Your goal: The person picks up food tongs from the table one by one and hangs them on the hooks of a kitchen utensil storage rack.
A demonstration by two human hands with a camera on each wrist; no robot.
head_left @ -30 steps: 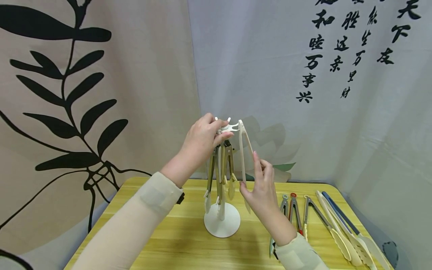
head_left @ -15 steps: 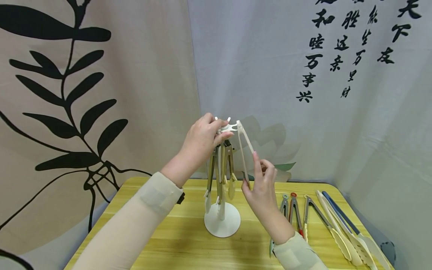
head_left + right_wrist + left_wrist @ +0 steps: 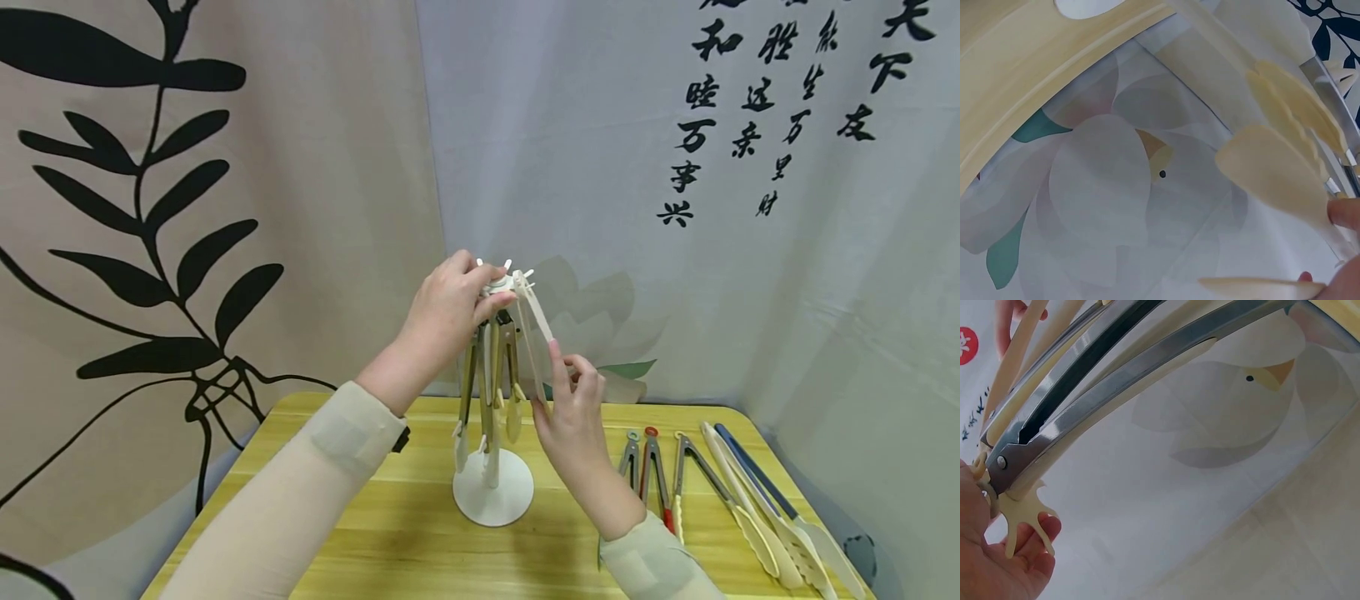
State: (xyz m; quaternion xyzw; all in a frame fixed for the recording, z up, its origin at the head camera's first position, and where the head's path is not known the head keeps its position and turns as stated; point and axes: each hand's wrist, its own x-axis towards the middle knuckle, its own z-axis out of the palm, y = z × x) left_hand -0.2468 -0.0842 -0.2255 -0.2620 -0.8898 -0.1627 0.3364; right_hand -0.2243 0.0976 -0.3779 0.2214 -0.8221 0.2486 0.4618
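My left hand grips the top of a white utensil stand, fingers and thumb about its hooked head. The left wrist view shows that pronged head against the fingers. Metal-armed tongs with pale tips hang from the stand. My right hand holds a pair of cream tongs, index finger along one arm and thumb by the other. Their joined top end is at the hooks beside my left fingertips; whether it is hooked on, I cannot tell. A broad cream tong end shows in the right wrist view.
Wooden table under the stand. At the right lie several more tongs, among them red-trimmed tongs, metal tongs with cream tips and blue-handled tongs. A printed curtain hangs behind.
My right hand has moved slightly left with the cream tongs, bringing their top end closer to my left fingers. The left hand stays on the stand.
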